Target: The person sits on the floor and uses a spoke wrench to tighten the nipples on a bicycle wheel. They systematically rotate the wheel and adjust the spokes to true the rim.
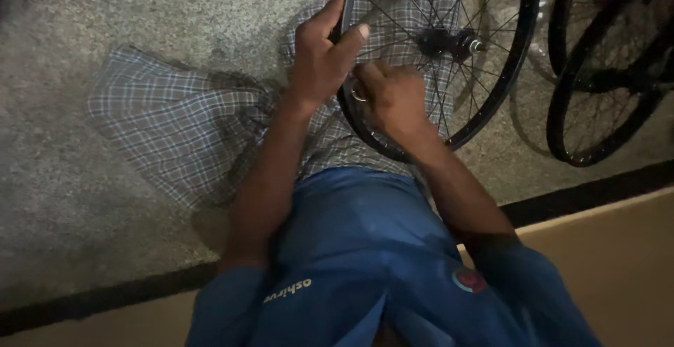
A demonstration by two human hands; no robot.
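While the left hand (319,55) clamps the rim of a black bicycle wheel (491,73) near its upper left edge, thumb laid across the inner side and fingers wrapped behind, the wheel stands upright over the person's lap, tilted slightly away. Left grip: closed on the rim. Right hand (393,97) sits just below it, fingers curled inward against the lower left arc of the same rim, pinching something small and pale at the rim; what that item is cannot be made out. Right grip: closed, at the rim. Thin spokes (393,20) run to a dark hub (449,41) with a bright axle end poking out on its right. Under the wheel, checked cloth (175,126) covers the person's legs and spreads left across the rough concrete floor (105,10). Blue shirt (365,249) fills the lower middle of the view, sleeves reaching to the elbows. Two more black wheels (604,73) stand at the far right, overlapping each other, near the held wheel but apart from it. Dark strip (590,192) runs diagonally beside a tan surface (618,270) at lower right.
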